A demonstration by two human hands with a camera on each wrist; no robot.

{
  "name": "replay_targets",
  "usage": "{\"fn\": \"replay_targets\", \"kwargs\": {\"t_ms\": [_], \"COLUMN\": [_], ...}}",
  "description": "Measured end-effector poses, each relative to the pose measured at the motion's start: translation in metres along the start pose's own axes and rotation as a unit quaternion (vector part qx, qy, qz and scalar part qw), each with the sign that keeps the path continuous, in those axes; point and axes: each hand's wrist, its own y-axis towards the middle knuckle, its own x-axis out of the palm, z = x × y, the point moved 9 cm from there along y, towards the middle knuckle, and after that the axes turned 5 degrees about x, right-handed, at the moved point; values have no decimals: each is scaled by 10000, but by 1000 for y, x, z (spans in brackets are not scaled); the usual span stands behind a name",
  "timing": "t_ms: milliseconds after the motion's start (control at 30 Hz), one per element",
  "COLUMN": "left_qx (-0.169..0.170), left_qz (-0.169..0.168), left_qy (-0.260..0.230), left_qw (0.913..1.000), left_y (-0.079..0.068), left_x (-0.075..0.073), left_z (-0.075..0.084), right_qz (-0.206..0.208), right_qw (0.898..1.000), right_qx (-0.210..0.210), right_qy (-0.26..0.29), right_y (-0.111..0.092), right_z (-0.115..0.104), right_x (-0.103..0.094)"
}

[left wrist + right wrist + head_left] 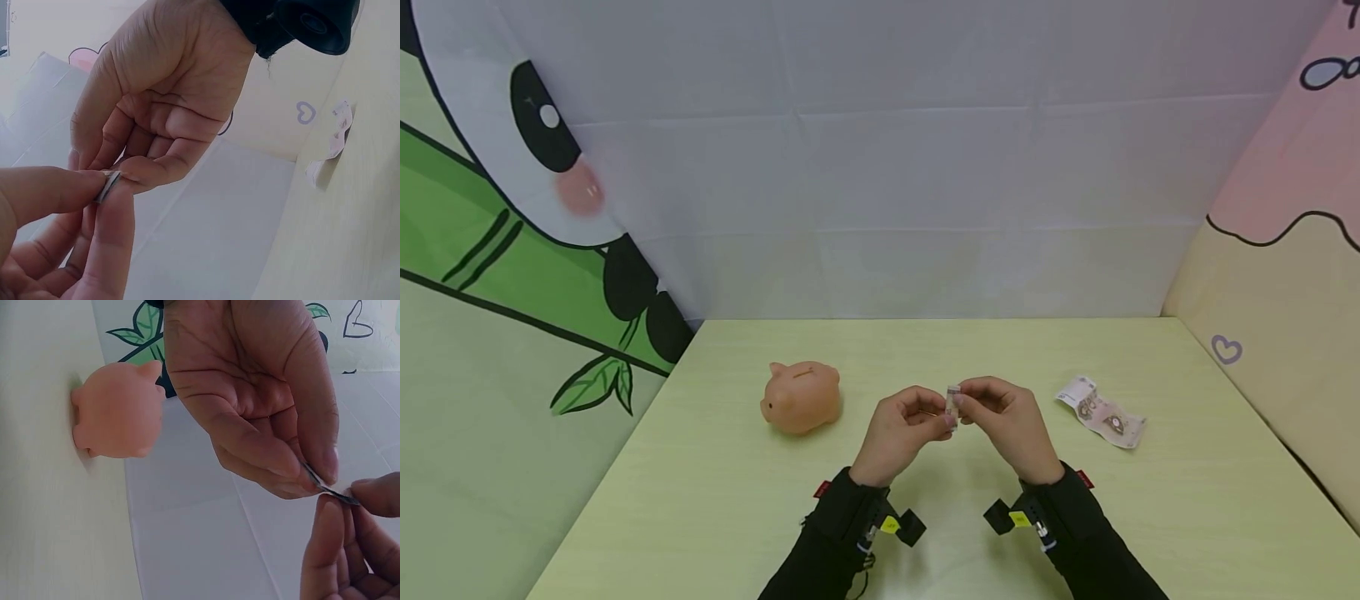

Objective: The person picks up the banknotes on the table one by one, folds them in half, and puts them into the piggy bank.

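Observation:
Between both hands, above the table, is a small, narrow folded banknote point(952, 402). My left hand point(897, 433) pinches its near left side with thumb and fingertips. On the other side, my right hand point(1011, 425) grips it, thumb against forefinger. The folded note point(109, 186) appears as a thin strip in the left wrist view, its faces mostly covered by fingertips. Seen from the right wrist, the folded note point(331, 489) is edge-on and slightly bent, with the fingertips of both hands close together on it.
An orange-pink piggy bank point(802, 397) with a slot on its back stands left of the hands. To the right, a creased banknote point(1102, 412) lies on the pale table point(700, 517). A white cloth wall point(910, 208) rises behind the table's far edge.

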Motion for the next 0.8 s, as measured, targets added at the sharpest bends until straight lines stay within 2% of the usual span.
{"fn": "replay_targets", "kwargs": {"t_ms": [267, 467, 633, 800], "left_qx": [197, 420, 709, 861], "left_qz": [99, 204, 374, 540], "left_qy": [205, 789, 1332, 1352], "left_qw": [9995, 9958, 9878, 9856], "left_y": [0, 0, -2, -6], "left_x": [-2, -5, -15, -31], "left_z": [3, 7, 15, 22], "right_qz": [-127, -65, -7, 20], "right_qw": [9999, 10000, 10000, 9999], "right_qx": [99, 41, -5, 84], "right_qy": [34, 20, -15, -63], "right_y": [0, 0, 0, 1], "right_z": [2, 1, 2, 3], "right_x": [1, 0, -1, -1]}}
